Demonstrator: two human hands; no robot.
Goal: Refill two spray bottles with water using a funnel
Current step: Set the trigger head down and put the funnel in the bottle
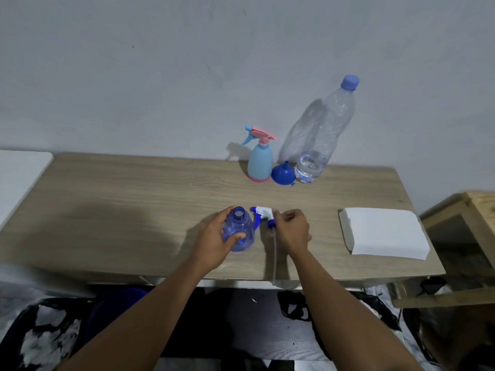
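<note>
My left hand [214,238] grips a clear blue spray bottle [239,228] that stands on the wooden table [128,210] with its neck uncovered. Just right of it, my right hand [293,228] holds the white and blue trigger head [263,214], whose thin dip tube [275,253] trails toward the table's front edge. Farther back stand a light blue and pink spray bottle [259,162] with its trigger on, a blue funnel [283,174] resting wide end down, and a large capped clear water bottle [321,135] with a little water at the bottom.
A stack of white paper napkins [385,231] lies at the table's right. A wooden stand [466,226] sits beyond the right edge, a white surface [18,172] at the left. The grey wall rises right behind the table. Dark bags lie on the floor below.
</note>
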